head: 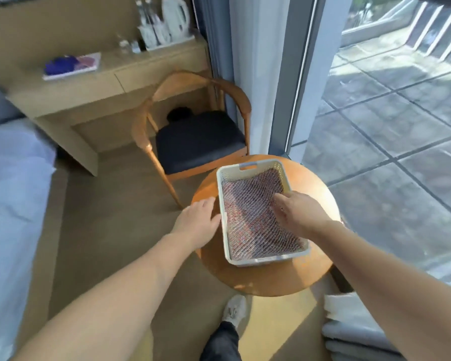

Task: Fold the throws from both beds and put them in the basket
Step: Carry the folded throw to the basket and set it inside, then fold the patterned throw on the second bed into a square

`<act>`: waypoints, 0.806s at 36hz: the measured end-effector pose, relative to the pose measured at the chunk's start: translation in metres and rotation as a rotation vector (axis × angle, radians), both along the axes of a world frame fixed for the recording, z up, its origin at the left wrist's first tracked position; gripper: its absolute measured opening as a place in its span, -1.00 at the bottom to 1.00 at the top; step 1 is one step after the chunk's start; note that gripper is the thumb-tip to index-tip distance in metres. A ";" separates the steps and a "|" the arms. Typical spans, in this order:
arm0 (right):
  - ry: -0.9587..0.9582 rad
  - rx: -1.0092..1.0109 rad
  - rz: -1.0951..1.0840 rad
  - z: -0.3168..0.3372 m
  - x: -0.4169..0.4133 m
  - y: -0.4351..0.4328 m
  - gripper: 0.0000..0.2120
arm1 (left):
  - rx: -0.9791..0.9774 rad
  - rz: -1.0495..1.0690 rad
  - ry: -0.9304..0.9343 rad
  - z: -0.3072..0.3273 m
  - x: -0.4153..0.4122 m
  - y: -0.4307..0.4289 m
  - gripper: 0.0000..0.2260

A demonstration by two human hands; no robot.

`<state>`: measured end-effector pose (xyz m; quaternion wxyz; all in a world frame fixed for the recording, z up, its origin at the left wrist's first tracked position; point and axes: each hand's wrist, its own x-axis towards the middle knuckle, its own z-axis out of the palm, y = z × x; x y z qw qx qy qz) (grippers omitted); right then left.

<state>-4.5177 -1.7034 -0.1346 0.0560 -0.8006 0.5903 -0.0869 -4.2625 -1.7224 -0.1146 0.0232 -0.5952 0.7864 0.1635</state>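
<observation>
A white plastic basket (248,164) stands on a round wooden side table (313,183). Inside it lies a folded throw (248,204) with a red and grey woven pattern, filling the basket floor. My right hand (298,213) is over the basket with its fingers extended onto the throw's right half. My left hand (197,221) hovers flat beside the basket's left wall, fingertips at the rim, holding nothing.
A wooden armchair with a dark seat (198,142) stands behind the table, under a light wood desk (110,82). A bed with white linen (11,194) runs along the left. Glass doors (391,121) are at the right. My shoe (235,310) is below the table.
</observation>
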 end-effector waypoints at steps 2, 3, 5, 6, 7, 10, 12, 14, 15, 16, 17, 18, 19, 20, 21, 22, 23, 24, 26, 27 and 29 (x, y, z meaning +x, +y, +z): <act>-0.020 -0.038 0.039 0.028 0.016 0.013 -0.71 | -0.060 0.062 0.023 0.024 0.024 0.028 -0.62; -0.035 -0.053 0.053 0.041 0.026 0.020 -0.69 | -0.076 0.098 0.027 0.034 0.036 0.042 -0.62; -0.051 -0.081 0.089 0.063 0.049 0.033 -0.64 | -0.097 0.173 0.026 0.052 0.059 0.069 -0.56; -0.055 -0.094 0.110 0.072 0.060 0.039 -0.63 | -0.102 0.209 0.028 0.059 0.071 0.081 -0.54; -0.060 -0.105 0.128 0.080 0.072 0.045 -0.63 | -0.109 0.246 0.030 0.067 0.082 0.094 -0.53; -0.084 -0.105 0.171 0.100 0.110 0.064 -0.63 | -0.150 0.340 0.043 0.082 0.119 0.133 -0.54; -0.103 -0.112 0.215 0.112 0.139 0.075 -0.64 | -0.184 0.401 0.033 0.090 0.147 0.160 -0.54; -0.120 -0.139 0.281 0.121 0.171 0.086 -0.65 | -0.200 0.462 0.034 0.098 0.177 0.190 -0.53; -0.135 -0.149 0.316 0.125 0.188 0.092 -0.66 | -0.205 0.495 0.044 0.101 0.192 0.206 -0.53; -0.143 -0.159 0.353 0.128 0.205 0.099 -0.67 | -0.211 0.530 0.056 0.105 0.208 0.222 -0.53; -0.145 -0.170 0.393 0.130 0.224 0.106 -0.67 | -0.222 0.565 0.064 0.108 0.224 0.239 -0.53; -0.142 -0.178 0.431 0.132 0.243 0.114 -0.66 | -0.236 0.597 0.058 0.112 0.239 0.255 -0.53; -0.144 -0.185 0.470 0.134 0.263 0.122 -0.66 | -0.251 0.629 0.042 0.114 0.257 0.272 -0.53; -0.153 -0.183 0.509 0.136 0.285 0.131 -0.65 | -0.264 0.663 0.030 0.117 0.275 0.290 -0.53; -0.167 -0.180 0.549 0.138 0.306 0.141 -0.65 | -0.267 0.696 0.024 0.118 0.294 0.309 -0.54; -0.179 -0.177 0.589 0.139 0.329 0.152 -0.66 | -0.272 0.727 0.019 0.119 0.313 0.328 -0.55; -0.188 -0.178 0.624 0.140 0.353 0.163 -0.66 | -0.275 0.758 0.008 0.120 0.332 0.348 -0.56; -0.192 -0.175 0.652 0.141 0.378 0.175 -0.66 | -0.282 0.789 -0.003 0.121 0.352 0.369 -0.57; -0.201 -0.166 0.702 0.141 0.432 0.201 -0.67 | -0.291 0.860 -0.028 0.121 0.391 0.413 -0.57; -0.203 -0.164 0.731 0.140 0.462 0.214 -0.69 | -0.296 0.900 -0.036 0.121 0.410 0.436 -0.57; -0.203 -0.152 0.821 0.140 0.522 0.248 -0.71 | -0.293 0.990 -0.036 0.119 0.449 0.488 -0.56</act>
